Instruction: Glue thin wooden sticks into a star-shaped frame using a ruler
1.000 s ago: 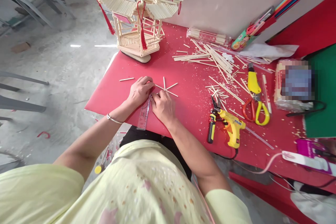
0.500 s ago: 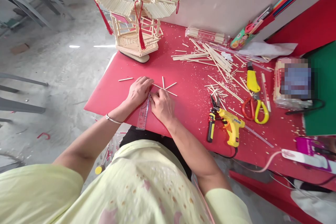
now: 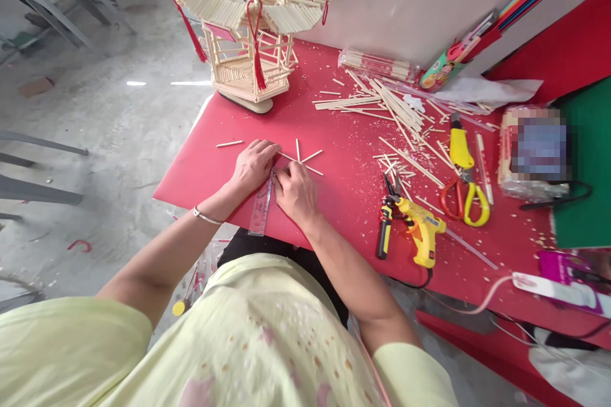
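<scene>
My left hand [image 3: 254, 164] lies on the red tabletop with its fingers bent and pressed together, fingertips at the end of a thin wooden stick. Close beside it, my right hand [image 3: 296, 189] has its fingers curled in a pinch; what lies under them is hidden. Its knuckles touch the middle of several wooden sticks [image 3: 312, 156] laid out like a star. Between the hands a clear plastic ruler [image 3: 259, 213] runs toward the table's front edge, its far end under the fingers. One loose stick [image 3: 230, 144] lies left of my left hand.
A stick-built pagoda model [image 3: 251, 86] with red tassels stands at the back left. To the right lie a stick pile [image 3: 396, 105], a yellow glue gun [image 3: 422, 229], pliers [image 3: 384, 229] and scissors [image 3: 470, 194]. A power strip [image 3: 548, 286] lies by the right front edge.
Both hands, the ruler and the sticks keep their places. Only the camera view has shifted very slightly.
</scene>
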### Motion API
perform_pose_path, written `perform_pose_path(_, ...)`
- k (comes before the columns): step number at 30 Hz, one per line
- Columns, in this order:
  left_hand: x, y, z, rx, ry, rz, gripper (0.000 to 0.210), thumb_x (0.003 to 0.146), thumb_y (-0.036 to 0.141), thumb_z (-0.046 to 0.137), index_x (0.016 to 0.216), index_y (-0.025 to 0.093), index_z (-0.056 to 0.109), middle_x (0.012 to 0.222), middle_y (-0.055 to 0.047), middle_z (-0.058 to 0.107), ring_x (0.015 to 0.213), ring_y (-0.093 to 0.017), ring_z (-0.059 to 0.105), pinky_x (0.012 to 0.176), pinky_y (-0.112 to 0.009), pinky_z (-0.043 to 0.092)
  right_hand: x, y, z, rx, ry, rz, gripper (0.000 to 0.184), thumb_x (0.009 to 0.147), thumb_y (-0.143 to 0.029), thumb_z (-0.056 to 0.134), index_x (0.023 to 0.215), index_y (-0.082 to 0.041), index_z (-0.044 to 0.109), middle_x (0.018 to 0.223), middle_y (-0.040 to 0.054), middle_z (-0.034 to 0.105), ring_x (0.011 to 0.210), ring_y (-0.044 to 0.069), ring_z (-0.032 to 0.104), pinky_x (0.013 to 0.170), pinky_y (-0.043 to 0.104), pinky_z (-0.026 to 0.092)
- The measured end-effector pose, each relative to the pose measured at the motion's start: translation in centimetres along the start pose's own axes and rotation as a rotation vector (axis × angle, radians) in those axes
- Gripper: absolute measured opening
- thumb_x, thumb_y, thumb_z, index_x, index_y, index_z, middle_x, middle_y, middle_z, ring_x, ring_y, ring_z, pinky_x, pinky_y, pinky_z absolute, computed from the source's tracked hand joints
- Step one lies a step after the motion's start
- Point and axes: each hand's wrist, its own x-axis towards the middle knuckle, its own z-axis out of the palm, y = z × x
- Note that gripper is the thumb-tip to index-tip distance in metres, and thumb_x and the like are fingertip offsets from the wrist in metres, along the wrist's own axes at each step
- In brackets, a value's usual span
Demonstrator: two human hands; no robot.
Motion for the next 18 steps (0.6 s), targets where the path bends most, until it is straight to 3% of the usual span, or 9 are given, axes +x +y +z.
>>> perform_pose_path(10,-0.02,0.05,-0.36,-0.026,0.001,0.04,0.036,0.099,0.012,0.047,0.111,0.023,0.08,0.114,-0.01,0.075,0.1,-0.024,0.063,0.087,-0.038,0.053,-0.05,0.21,0.28,0.004,0.032,-0.022,0.032,0.113,-0.029,0.047,0.119,-0.022,0.077,0.115,0.0115,0.064,0.113,0.026,0.057,0.092,0.035,0.049)
perform_pose_path(18,0.01,0.12,-0.37,-0.033,-0.01,0.011,0.038,0.098,0.012,0.046,0.111,0.023,0.08,0.114,-0.011,0.076,0.101,-0.024,0.063,0.088,-0.039,0.053,-0.08,0.13,0.27,0.0,0.033,-0.018,0.032,0.113,-0.031,0.047,0.119,-0.024,0.078,0.114,0.0113,0.063,0.112,0.026,0.057,0.088,0.036,0.05)
